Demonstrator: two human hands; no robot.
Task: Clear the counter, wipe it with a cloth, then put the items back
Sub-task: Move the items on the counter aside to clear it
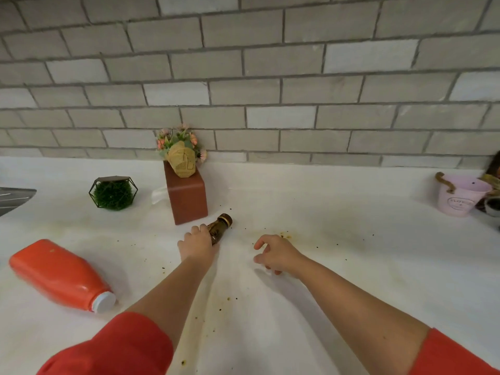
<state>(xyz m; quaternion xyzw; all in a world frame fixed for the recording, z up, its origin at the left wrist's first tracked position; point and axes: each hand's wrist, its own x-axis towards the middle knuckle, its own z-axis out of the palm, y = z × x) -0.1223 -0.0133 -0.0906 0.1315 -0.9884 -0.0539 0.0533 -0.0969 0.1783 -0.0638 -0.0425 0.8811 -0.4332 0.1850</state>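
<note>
A small brown bottle (220, 227) with a dark cap lies on the white counter (338, 266), and my left hand (197, 244) grips its lower end. My right hand (276, 254) hovers just right of it with loosely curled fingers and holds nothing. A red bottle (58, 274) with a white cap lies on its side at the left. Dark crumbs and yellowish stains dot the counter around and below my hands. No cloth is in view.
A brown block (186, 197) stands behind the small bottle, with a wrapped flower bunch (180, 151) on it against the tiled wall. A green plant ball in a wire frame (113, 193) sits left of it. A pink bucket (460, 194) stands far right; a sink edge (13, 197) far left.
</note>
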